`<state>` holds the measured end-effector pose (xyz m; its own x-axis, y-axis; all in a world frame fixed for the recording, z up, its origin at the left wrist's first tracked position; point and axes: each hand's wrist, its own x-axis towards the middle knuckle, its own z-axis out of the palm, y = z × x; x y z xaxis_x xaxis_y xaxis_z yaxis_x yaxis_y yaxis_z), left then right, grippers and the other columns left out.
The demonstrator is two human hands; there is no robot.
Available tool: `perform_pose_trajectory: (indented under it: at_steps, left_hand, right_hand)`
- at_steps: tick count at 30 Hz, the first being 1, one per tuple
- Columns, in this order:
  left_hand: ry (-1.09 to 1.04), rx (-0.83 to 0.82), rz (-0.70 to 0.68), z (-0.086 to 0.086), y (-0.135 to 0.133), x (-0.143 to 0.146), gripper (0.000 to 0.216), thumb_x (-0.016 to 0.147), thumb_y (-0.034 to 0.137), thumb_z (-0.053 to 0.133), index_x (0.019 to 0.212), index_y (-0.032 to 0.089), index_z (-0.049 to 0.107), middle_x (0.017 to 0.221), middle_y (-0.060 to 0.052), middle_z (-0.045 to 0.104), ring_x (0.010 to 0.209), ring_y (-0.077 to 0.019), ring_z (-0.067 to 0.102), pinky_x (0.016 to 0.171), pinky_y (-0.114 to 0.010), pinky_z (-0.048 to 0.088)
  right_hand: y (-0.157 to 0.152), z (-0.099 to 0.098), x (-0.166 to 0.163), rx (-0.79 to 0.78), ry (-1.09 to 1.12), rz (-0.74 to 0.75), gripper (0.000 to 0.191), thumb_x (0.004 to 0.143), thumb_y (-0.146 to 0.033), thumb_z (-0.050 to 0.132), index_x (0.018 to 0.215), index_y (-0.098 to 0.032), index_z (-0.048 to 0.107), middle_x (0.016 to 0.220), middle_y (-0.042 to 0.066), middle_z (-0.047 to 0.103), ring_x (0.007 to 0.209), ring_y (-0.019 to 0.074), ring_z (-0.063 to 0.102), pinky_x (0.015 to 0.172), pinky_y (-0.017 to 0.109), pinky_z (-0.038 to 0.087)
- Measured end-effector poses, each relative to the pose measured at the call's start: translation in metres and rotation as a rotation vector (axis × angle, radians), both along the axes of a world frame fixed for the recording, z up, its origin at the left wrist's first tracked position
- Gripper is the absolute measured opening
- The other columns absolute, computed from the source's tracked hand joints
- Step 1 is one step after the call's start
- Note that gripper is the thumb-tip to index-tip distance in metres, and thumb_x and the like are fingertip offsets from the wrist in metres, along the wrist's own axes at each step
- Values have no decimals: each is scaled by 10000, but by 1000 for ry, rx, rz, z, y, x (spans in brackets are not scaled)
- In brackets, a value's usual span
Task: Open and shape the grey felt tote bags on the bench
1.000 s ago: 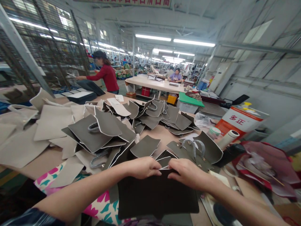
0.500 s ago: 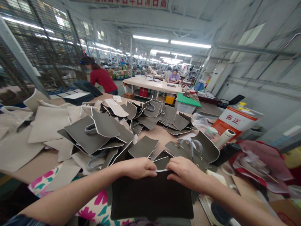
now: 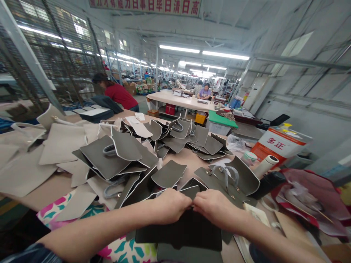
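My left hand (image 3: 174, 206) and my right hand (image 3: 212, 204) meet at the upper edge of a dark unfinished handbag (image 3: 178, 232), both closed with fingertips pinching that edge. The bag's broad dark side hangs toward me, and a grey-green flap (image 3: 190, 190) with a white edge shows behind my knuckles. Below it a grey-green panel (image 3: 189, 252) lies close to my body. To the right of my right hand rests another unfinished handbag (image 3: 205, 175) with wrapped loop handles (image 3: 224, 174). Just beyond my left hand lies a loose grey-green panel (image 3: 168, 173).
Piled grey-green bag pieces (image 3: 106, 155) and beige pieces (image 3: 61, 142) cover the left and far table. A patterned cloth (image 3: 120, 248) lies front left. On the right stand a pale flask (image 3: 264, 166), a lidded jar (image 3: 249, 157) and an orange-white can (image 3: 279, 144). A person in red (image 3: 120, 95) bends at the left.
My hands have come together along the bag's edge, fingers closing tighter. The dark side's lower edge has risen slightly, showing the grey-green panel beneath. The camera view has shifted a little.
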<state>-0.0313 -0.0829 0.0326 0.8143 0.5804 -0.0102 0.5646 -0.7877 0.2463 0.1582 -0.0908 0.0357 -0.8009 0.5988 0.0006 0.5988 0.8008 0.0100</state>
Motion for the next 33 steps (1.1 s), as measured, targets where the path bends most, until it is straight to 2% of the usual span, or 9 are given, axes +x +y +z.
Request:
perform_pose_trajectory:
  at_steps: [4,8,11,17,22,26,28,31,33]
  left_hand:
    - [-14,137,-13,-7,-16,6,40,670,167,489,704,169,510,683,-23,623,559,-175,566,472,-255,383]
    - [-42,190,-86,-5,-29,-5,72,662,193,511,726,169,488,680,-18,608,541,-165,546,465,-267,379]
    - [-42,171,-52,-1,-35,-21,55,704,180,502,754,188,478,685,10,608,536,-146,544,459,-247,355]
    - [-17,196,9,11,-35,-44,157,824,204,438,679,180,493,629,4,615,518,-129,535,465,-235,334]
    - [-10,276,44,3,-6,-60,105,798,206,478,702,179,512,640,4,620,516,-139,546,470,-241,346]
    - [-10,328,235,-5,36,-75,143,805,201,466,677,177,522,582,12,609,482,-128,549,448,-221,334]
    - [-48,445,251,-3,56,-80,165,823,161,410,722,160,541,603,-15,611,514,-138,555,491,-234,369]
    - [-80,682,233,-8,78,-82,231,846,114,339,938,99,550,781,-99,639,676,-179,582,590,-287,410]
    - [-54,754,210,-31,87,-80,261,841,99,345,1021,68,530,874,-139,635,752,-204,580,611,-307,406]
  right_hand:
    - [-19,-12,-7,194,-9,-62,102,788,-154,505,688,-173,514,638,29,565,571,162,493,544,308,265]
    - [-30,-1,-5,206,94,115,126,786,-168,475,663,-192,474,623,12,539,546,148,433,537,311,240]
    - [-28,10,3,275,176,203,225,832,-164,404,612,-198,438,554,0,503,503,138,388,515,308,207]
    - [-10,-6,24,232,223,151,181,834,-153,368,679,-192,451,607,1,522,521,135,412,504,288,224]
    - [26,-14,30,239,264,104,244,831,-110,298,691,-190,481,613,13,527,518,129,425,498,262,284]
    - [77,0,36,425,352,27,243,869,-142,328,795,-172,557,704,49,593,636,138,530,585,248,384]
    - [105,2,41,529,411,13,200,860,-158,383,878,-161,582,801,73,632,733,156,575,660,261,427]
    - [137,-18,50,588,478,47,273,837,-121,392,1049,-147,562,958,100,641,889,182,587,779,295,453]
    - [148,-50,53,520,468,83,350,819,-81,357,1113,-149,534,1024,105,630,962,185,570,822,306,454]
